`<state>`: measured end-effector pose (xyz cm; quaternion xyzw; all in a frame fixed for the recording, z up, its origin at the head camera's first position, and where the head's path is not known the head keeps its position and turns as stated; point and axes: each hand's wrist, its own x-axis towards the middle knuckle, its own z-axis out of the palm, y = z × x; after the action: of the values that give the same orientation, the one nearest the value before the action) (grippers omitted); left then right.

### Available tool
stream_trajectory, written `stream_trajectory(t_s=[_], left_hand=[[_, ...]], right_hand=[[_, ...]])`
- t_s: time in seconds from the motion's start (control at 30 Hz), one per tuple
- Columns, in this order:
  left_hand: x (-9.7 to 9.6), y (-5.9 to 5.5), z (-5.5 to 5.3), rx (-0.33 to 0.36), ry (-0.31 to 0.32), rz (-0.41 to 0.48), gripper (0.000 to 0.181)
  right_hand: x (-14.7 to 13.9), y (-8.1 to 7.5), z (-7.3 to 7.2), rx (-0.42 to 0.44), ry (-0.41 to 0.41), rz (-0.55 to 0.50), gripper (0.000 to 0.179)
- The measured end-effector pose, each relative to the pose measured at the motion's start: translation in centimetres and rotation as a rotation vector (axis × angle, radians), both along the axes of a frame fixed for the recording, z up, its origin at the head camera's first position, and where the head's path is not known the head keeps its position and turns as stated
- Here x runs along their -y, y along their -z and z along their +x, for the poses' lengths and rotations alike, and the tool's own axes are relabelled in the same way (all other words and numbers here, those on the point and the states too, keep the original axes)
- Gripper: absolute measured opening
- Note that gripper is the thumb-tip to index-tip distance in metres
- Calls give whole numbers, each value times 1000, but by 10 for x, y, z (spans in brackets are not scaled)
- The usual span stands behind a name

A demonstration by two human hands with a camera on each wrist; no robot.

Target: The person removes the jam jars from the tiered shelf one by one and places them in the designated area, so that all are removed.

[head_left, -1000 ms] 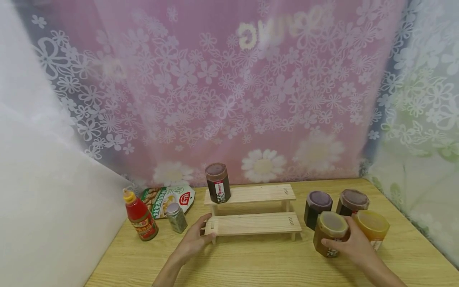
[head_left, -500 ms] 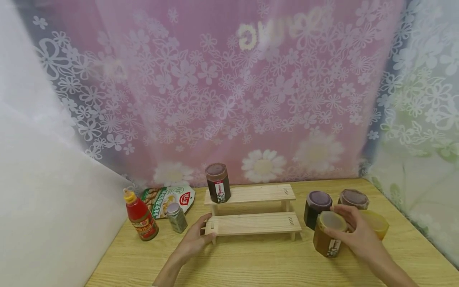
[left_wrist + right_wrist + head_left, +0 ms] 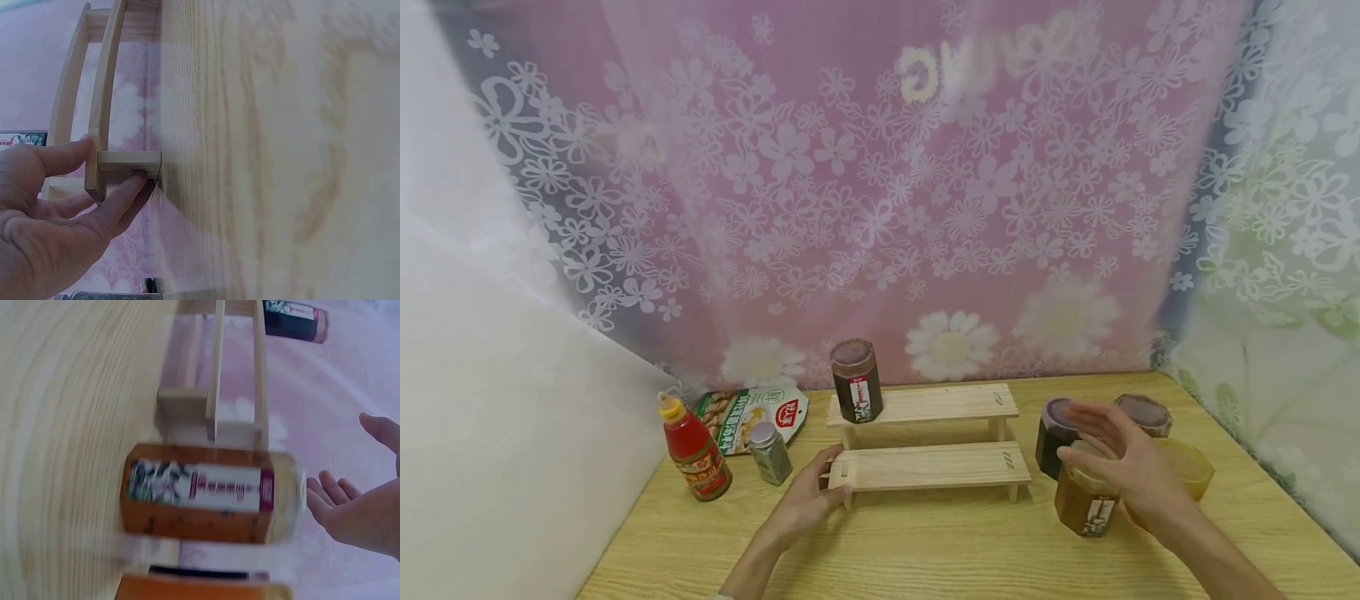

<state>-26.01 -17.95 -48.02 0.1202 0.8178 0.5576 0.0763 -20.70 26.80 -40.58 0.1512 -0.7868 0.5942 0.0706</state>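
My left hand point(image 3: 808, 496) grips the left end of the two-step wooden rack point(image 3: 932, 468), thumb on the lower board. In the left wrist view its fingers point(image 3: 122, 203) reach beneath the board to the leg. Above the amber jar point(image 3: 1084, 504), my right hand point(image 3: 1138, 471) hovers with fingers extended, partly covering the lid in the head view. The right wrist view has that jar point(image 3: 200, 494) apart from the hand point(image 3: 369, 515), its label facing the camera. A dark jar point(image 3: 859, 392) stands on the upper board's left end.
Right of the rack stand a purple-lidded dark jar point(image 3: 1049, 442), another dark jar point(image 3: 1146, 414) and a yellow jar point(image 3: 1186, 467), close around the amber one. Leftward are a red sauce bottle point(image 3: 696, 458), a small spice jar point(image 3: 770, 454) and a food pouch point(image 3: 745, 417). A floral curtain point(image 3: 880, 208) hangs behind.
The right hand has let go of the amber jar and risen up and left over it. The jar has turned so its label faces forward. The left hand has stayed on the rack.
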Motion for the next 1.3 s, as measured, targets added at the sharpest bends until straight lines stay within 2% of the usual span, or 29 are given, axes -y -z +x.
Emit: stream_trajectory(t_s=[0.2,0.4,0.67,0.97,1.13,1.3], left_hand=[[1,0,1,11,19,26,70],[2,0,-2,4,20,22,71],[3,2,-3,11,2,12,71],[3,2,-3,11,2,27,71],[3,2,-1,20,4,33,71],[4,4,-2,17,3,32,71]], right_hand=[[28,-6,-7,39,-52,-19,65],[52,-11,-21,72,-95,-57,71],[88,-5,-42,85,-145,-60,75],[131,-3,-67,84,-206,-104,70],[154,-4,-77,136,-207,-143,74],[176,-4,-90,136,-180,-144,75]])
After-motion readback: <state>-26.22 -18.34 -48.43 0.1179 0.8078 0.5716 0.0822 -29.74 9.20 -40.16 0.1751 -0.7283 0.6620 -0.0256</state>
